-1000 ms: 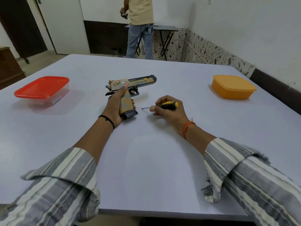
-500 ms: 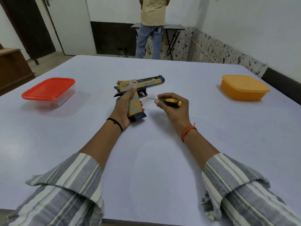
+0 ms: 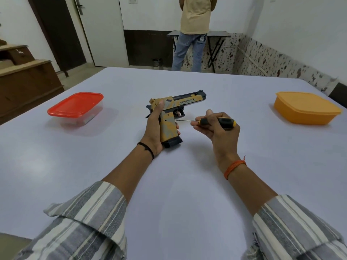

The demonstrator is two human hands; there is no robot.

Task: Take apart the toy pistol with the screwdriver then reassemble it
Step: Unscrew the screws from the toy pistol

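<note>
A yellow-and-grey toy pistol (image 3: 170, 117) stands with its black magazine base on the white table (image 3: 169, 184), barrel pointing right. My left hand (image 3: 154, 126) grips its handle from the left side, thumb up by the slide. My right hand (image 3: 217, 130) holds a screwdriver (image 3: 217, 122) with a black-and-yellow handle, lying level. Its thin metal tip touches the right edge of the grip just under the trigger guard.
A clear box with a red lid (image 3: 77, 107) sits at the left of the table. An orange lidded box (image 3: 304, 107) sits at the right. A person in jeans (image 3: 191, 34) stands beyond the far edge by a small folding table (image 3: 216, 34).
My right hand lifted the screwdriver off the table and brought its tip up against the pistol grip. My left hand stood the pistol more upright.
</note>
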